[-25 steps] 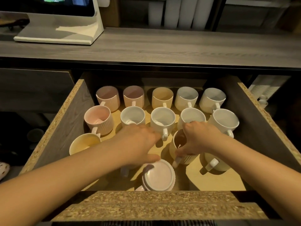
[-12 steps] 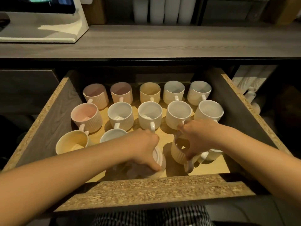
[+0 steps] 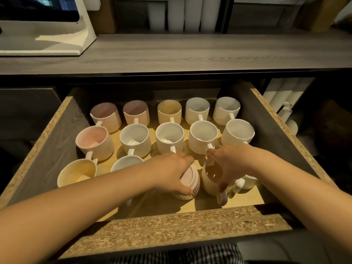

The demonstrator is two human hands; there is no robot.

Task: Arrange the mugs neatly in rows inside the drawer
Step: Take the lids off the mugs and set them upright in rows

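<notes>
Head view. We look down into an open drawer [image 3: 171, 225] with raw chipboard edges and a pale wooden floor. It holds ribbed, cylindrical ceramic mugs in pink, yellow, cream and white.

- **Placement:** Two rows of five stand upright at the back, handles toward us. The front row is unfinished: a yellow mug [image 3: 76, 172] and a white mug [image 3: 125, 162] stand at its left.
- **Left hand:** The left hand [image 3: 171, 172] curls over a pink mug [image 3: 190, 184] near the front centre, fingers and thumb wrapped round its wall. The mug appears to sit base upward.
- **Right hand:** The right hand [image 3: 230, 161] pinches the rim of a cream mug [image 3: 209, 180] just beside it, fingers dipping into the mouth. Its handle points toward the drawer front. Another white mug [image 3: 245, 182] sits close behind, partly hidden.
- **Handling:** We judge the mugs rigid, moderately heavy and chip-prone where they knock together. The glaze looks smooth, though the ribbing should aid purchase. Wall, rim or handle each offer a hold.
</notes>
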